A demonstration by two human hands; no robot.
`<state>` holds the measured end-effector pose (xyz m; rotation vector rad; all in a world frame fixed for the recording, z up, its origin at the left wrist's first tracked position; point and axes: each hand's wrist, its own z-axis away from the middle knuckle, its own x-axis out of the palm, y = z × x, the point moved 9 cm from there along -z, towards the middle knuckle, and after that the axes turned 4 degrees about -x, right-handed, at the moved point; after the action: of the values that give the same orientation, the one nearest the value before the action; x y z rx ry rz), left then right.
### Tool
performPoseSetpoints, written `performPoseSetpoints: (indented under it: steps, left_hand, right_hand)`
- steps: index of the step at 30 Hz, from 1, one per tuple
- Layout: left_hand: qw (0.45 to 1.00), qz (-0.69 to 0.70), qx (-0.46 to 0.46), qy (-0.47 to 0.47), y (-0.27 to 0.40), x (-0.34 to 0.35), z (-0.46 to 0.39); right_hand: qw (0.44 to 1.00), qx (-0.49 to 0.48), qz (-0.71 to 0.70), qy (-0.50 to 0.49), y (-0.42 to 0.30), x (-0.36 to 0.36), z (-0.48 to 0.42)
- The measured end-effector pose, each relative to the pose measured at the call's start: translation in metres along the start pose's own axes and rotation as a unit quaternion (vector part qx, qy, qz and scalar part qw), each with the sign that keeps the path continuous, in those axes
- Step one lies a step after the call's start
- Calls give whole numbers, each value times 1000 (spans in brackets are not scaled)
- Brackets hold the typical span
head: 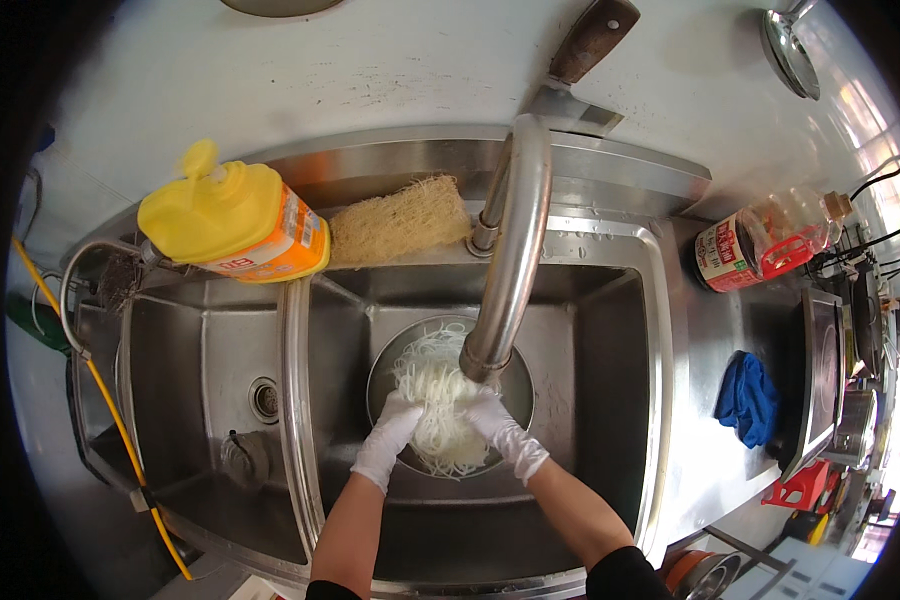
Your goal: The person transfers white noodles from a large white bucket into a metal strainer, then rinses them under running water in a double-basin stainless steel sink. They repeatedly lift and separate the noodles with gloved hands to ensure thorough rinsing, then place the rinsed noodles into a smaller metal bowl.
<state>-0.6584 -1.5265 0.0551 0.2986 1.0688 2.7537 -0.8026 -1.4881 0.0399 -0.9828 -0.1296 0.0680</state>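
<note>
White shredded strands, like thin noodles point(444, 405), are heaped in a round metal bowl point(381, 371) on the floor of the right sink basin point(562, 469). My left hand point(396, 426), in a thin white glove, grips the heap from its left side. Opposite it, my right hand point(493, 421), gloved alike, holds the strands from the right. My fingertips are partly buried in the strands. Over the bowl hangs the spout of a steel faucet point(511, 262), its mouth close above my right hand and hiding part of the heap.
A yellow jug point(225, 217) and a loofah point(401, 221) stand on the sink's back ledge. Left is a second basin point(169, 375) with a drain. A cleaver point(589, 45) hangs at the wall. On the right counter are a bottle point(757, 236) and a blue cloth point(748, 399).
</note>
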Motion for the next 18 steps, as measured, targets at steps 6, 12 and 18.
performPoseSetpoints:
  steps: [6,12,18]
  left_hand:
    - [993,-9,113,-28,62,19,79]
    - [966,-224,-37,128,21,-26,57]
    - [973,-122,-10,196,-47,-53,-34]
  right_hand:
    - [995,-11,-99,-4,-82,-2,53]
    - [933,-102,320,130,-45,-52,28]
    - [974,16,104,201,13,-58,-19]
